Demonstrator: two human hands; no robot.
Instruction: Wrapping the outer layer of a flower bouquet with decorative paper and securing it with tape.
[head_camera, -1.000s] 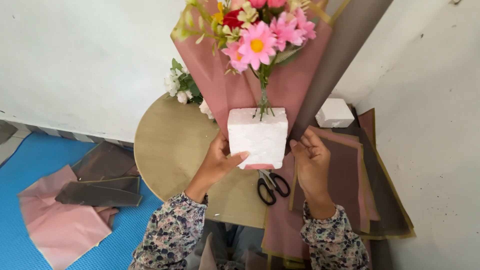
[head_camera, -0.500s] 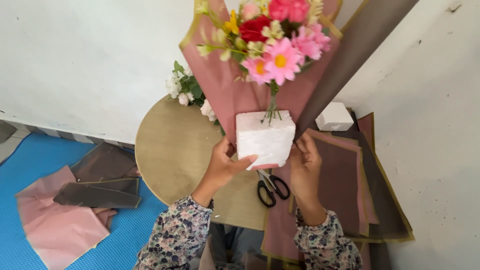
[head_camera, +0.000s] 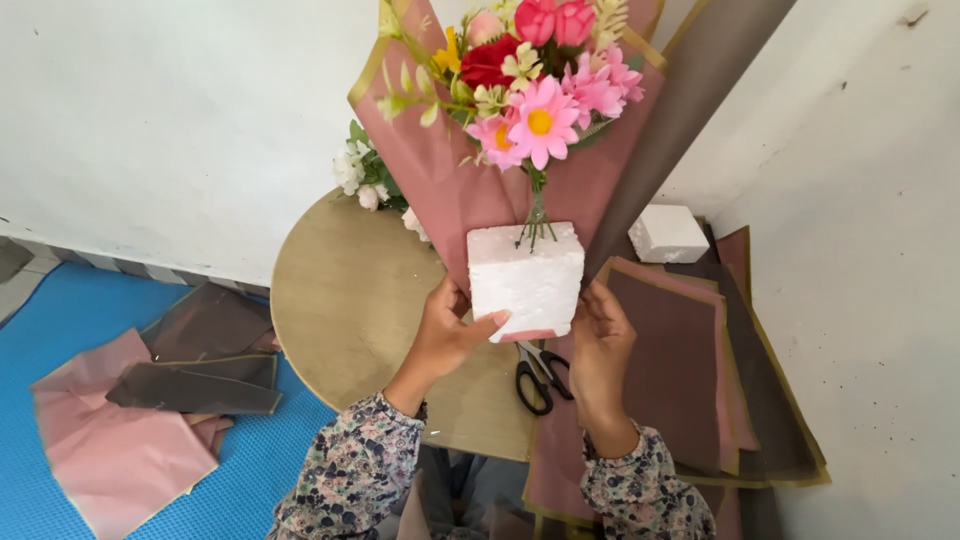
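I hold a white foam block up over the round table. My left hand grips its left lower corner, thumb across the front. My right hand presses the block's right side. Flower stems are stuck into the block's top: a pink daisy, red and pink roses and small cream blooms. A pink wrapping sheet with a gold edge stands behind the flowers. A brown sheet rises at the right behind it.
Black-handled scissors lie on the table under the block. A second foam block rests at the right. Brown and pink sheets are stacked on the right; more sheets lie on the blue mat. White flowers lie at the table's far edge.
The bouquet and block have risen slightly and shifted right in view. Both hands keep their grip on the block, and the flowers tilt a little further away.
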